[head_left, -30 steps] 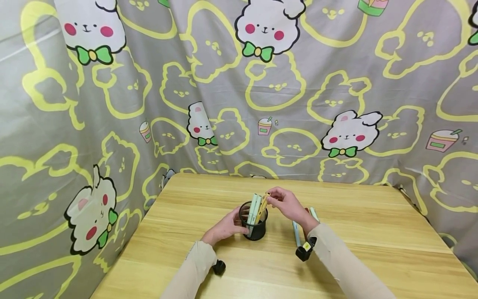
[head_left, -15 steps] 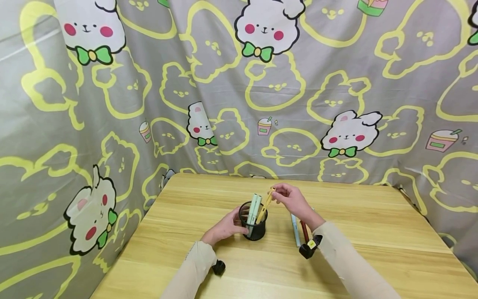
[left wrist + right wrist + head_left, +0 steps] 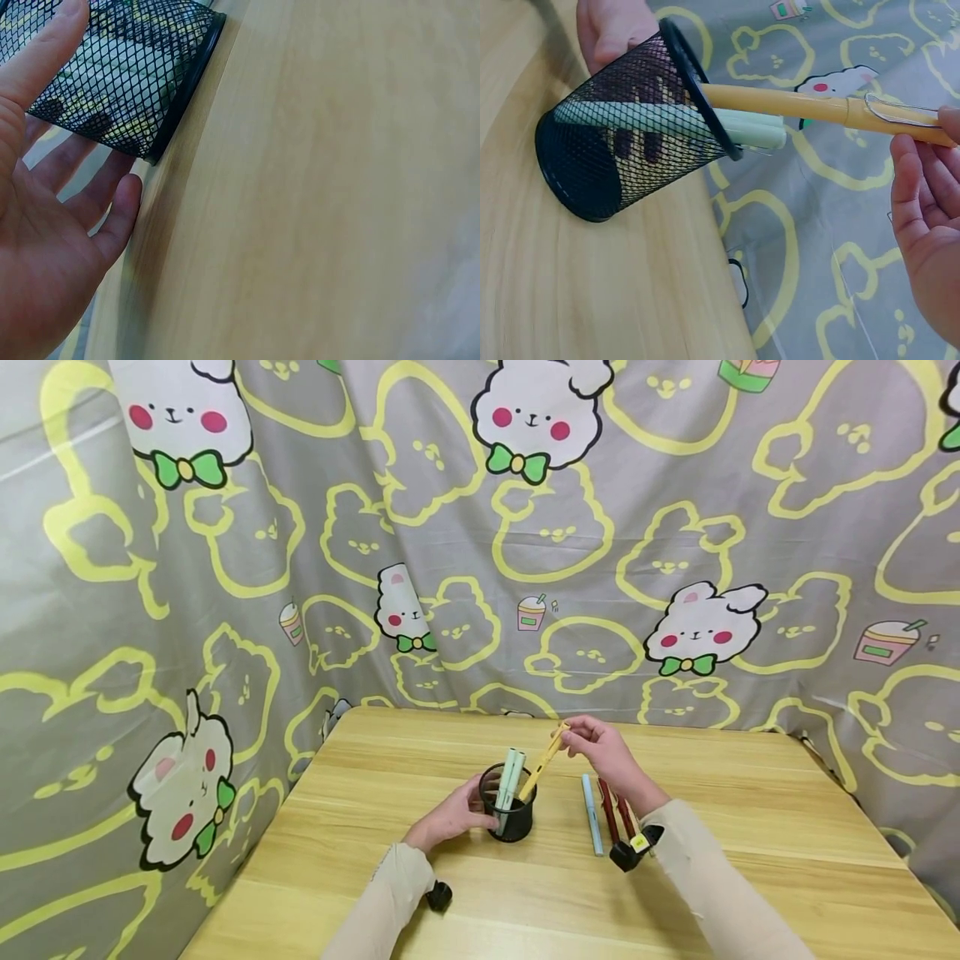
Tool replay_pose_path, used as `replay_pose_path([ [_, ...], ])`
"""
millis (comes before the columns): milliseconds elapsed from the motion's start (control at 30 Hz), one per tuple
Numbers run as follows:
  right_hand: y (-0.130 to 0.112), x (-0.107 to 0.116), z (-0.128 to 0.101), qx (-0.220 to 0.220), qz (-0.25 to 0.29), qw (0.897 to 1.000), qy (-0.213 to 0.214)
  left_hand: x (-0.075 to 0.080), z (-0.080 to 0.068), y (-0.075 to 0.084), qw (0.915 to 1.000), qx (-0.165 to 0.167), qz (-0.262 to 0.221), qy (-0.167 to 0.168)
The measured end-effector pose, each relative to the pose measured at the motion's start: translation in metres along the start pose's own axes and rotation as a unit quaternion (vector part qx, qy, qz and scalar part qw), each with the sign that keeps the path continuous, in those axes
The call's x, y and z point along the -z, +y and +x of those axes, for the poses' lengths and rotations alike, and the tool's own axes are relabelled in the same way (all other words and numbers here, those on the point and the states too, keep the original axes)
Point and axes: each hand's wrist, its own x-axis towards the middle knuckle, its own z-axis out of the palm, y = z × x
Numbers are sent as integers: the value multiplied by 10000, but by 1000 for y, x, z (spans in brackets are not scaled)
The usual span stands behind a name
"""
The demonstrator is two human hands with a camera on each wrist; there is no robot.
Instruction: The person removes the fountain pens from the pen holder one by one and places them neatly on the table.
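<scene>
the yellow pen (image 3: pixel 543 761) slants over the rim of the black mesh cup (image 3: pixel 510 814) near the table's (image 3: pixel 750 860) middle, its lower end inside, its clip end pinched in the right hand's (image 3: pixel 603 752) fingertips. the left hand (image 3: pixel 450 817) rests against the cup's left side, fingers relaxed, likely steadying it. the right wrist view shows two pale green pens (image 3: pixel 705 124) inside through the mesh. a light blue pen (image 3: pixel 592 814) and dark red pens (image 3: pixel 611 810) lie right of the cup.
</scene>
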Motion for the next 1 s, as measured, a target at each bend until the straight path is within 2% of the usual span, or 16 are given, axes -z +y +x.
replay_pose_path([
  [400,-3,17,-4,99,734,9971,153,1,0,-1,9999,-87,55,8],
  [667,0,32,-9,-35,1190,9924,301,1,0,0,9999,-116,101,1],
  [1000,7,55,-17,-99,1208,9922,285,0,1,0,9999,29,122,54],
])
